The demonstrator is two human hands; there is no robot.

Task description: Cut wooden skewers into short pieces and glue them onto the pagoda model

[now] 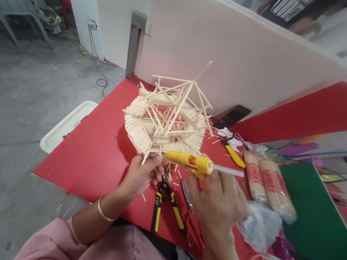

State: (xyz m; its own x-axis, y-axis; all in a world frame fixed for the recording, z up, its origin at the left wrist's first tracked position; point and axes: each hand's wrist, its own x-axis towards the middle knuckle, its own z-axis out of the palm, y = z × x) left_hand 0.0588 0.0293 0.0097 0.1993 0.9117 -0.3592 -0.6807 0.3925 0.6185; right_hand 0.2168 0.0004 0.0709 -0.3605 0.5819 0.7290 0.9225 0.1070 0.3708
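A model built of thin wooden sticks (176,109) stands on the red tabletop, with an open frame rising above a wide skirt of close-set sticks. At its front edge my left hand (143,172) is closed on the model, with one stick sticking out by the fingers. What lies under the fingertips is partly hidden. A yellow glue gun (188,161) is gripped in my right hand (220,198). Its nozzle points left, close to my left thumb, and a clear glue stick (228,170) juts from its back.
Black-and-yellow pliers (159,203) and red-handled scissors (195,228) lie in front of me. To the right are bagged bundles of sticks (275,183), a yellow-handled cutter (235,156), a plastic bag (259,227) and a green board (312,200). A dark phone (234,116) leans against the white partition (208,46).
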